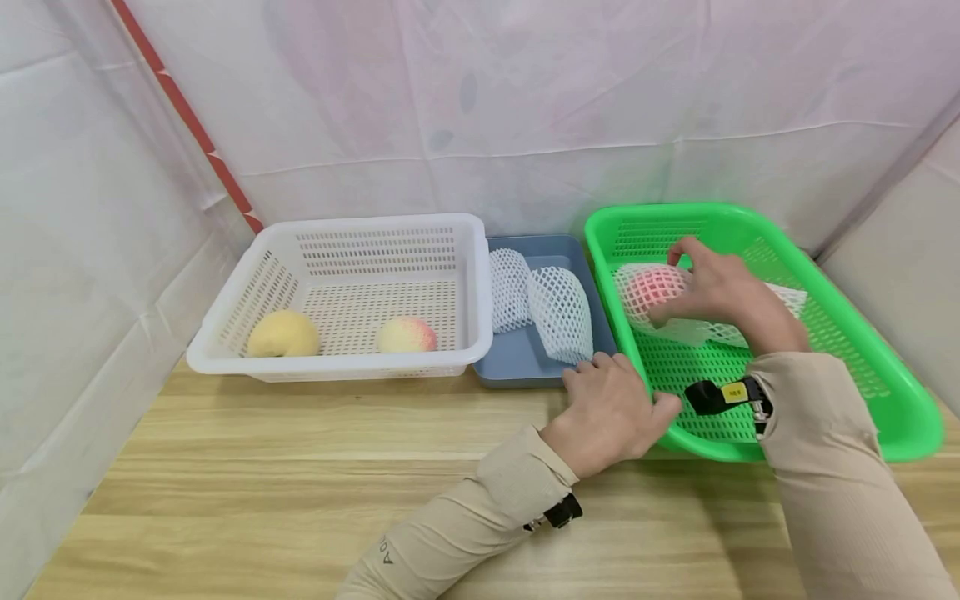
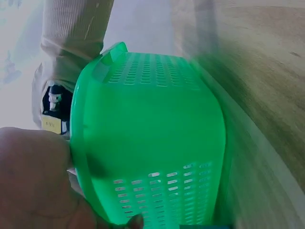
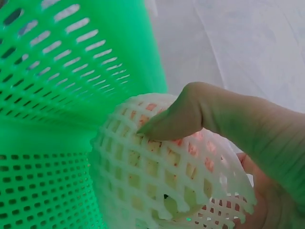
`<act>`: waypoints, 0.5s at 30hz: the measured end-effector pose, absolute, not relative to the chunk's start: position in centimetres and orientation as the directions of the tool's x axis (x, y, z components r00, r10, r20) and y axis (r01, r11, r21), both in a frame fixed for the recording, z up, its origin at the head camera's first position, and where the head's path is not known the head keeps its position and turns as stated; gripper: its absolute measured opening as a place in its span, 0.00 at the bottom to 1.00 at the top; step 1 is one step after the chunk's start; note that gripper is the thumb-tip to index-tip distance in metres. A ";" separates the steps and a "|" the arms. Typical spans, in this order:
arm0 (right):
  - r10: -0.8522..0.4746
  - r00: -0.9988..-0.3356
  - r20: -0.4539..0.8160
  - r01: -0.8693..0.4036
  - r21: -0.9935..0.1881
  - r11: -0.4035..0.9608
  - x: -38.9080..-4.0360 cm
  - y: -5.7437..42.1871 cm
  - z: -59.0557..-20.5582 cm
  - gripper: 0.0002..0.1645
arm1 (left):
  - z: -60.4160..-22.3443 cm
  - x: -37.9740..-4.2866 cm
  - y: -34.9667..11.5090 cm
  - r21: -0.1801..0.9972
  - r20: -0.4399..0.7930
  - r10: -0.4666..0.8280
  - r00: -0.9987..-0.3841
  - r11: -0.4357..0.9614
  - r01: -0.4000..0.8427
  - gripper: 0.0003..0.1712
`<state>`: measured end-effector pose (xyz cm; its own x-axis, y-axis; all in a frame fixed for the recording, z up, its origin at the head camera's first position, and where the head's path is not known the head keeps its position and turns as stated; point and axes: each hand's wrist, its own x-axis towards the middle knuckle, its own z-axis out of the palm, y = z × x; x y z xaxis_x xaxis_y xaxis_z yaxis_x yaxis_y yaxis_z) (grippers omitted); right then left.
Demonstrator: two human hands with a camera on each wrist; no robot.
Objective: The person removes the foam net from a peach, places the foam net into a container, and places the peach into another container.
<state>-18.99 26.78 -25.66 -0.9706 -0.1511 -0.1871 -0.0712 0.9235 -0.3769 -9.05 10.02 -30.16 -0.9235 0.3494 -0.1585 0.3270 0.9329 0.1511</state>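
My right hand [image 1: 712, 287] is inside the green basket [image 1: 847, 308], its thumb and fingers spread around a pink peach [image 1: 651, 287] in a white foam net sleeve. In the right wrist view the thumb [image 3: 174, 121] presses on the netting, and pale yellow and red skin shows through the holes. The other fingers are mostly hidden behind the fruit. At the basket's near left corner my left hand [image 1: 611, 412] holds the rim, thumb over the edge and fingers toward the outer wall, close to a blue-grey tray [image 1: 517, 367].
Two empty foam net sleeves [image 1: 561, 312] lie in the tray. Left of it stands a white basket [image 1: 337, 365] with a round yellow fruit [image 1: 283, 335] and a yellow-pink peach [image 1: 405, 335]. More white netting [image 1: 787, 296] lies in the green basket. Behind hangs a pale cloth [image 1: 525, 100].
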 end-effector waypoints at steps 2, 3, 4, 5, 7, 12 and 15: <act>-0.153 -0.973 -0.173 -0.075 -0.389 0.918 -18.8 26.8 -25.5 0.53 | -30.0 -9.3 9.6 0.210 -0.195 0.372 -0.908 0.920 0.332 0.36; -0.153 -0.974 -0.165 -0.076 -0.397 0.915 -18.7 26.8 -25.4 0.53 | -29.8 -9.5 9.4 0.246 -0.213 0.381 -0.899 0.912 0.328 0.38; -0.152 -0.976 -0.157 -0.077 -0.404 0.912 -18.6 26.8 -25.3 0.53 | -29.7 -9.7 9.1 0.282 -0.231 0.389 -0.892 0.904 0.321 0.40; -0.151 -0.977 -0.152 -0.078 -0.407 0.910 -18.5 26.9 -25.2 0.53 | -29.5 -9.9 8.9 0.315 -0.246 0.394 -0.885 0.897 0.311 0.42; -0.154 -0.979 -0.136 -0.085 -0.415 0.906 -18.3 26.9 -25.0 0.53 | -29.1 -10.3 8.3 0.357 -0.254 0.397 -0.882 0.886 0.296 0.43; -0.155 -0.984 -0.092 -0.102 -0.426 0.899 -18.0 26.8 -24.8 0.54 | -28.3 -10.9 7.0 0.421 -0.241 0.431 -0.870 0.854 0.307 0.41; -0.153 -0.986 -0.065 -0.111 -0.430 0.896 -17.8 26.7 -24.7 0.55 | -27.9 -11.3 6.0 0.502 -0.244 0.444 -0.862 0.819 0.279 0.39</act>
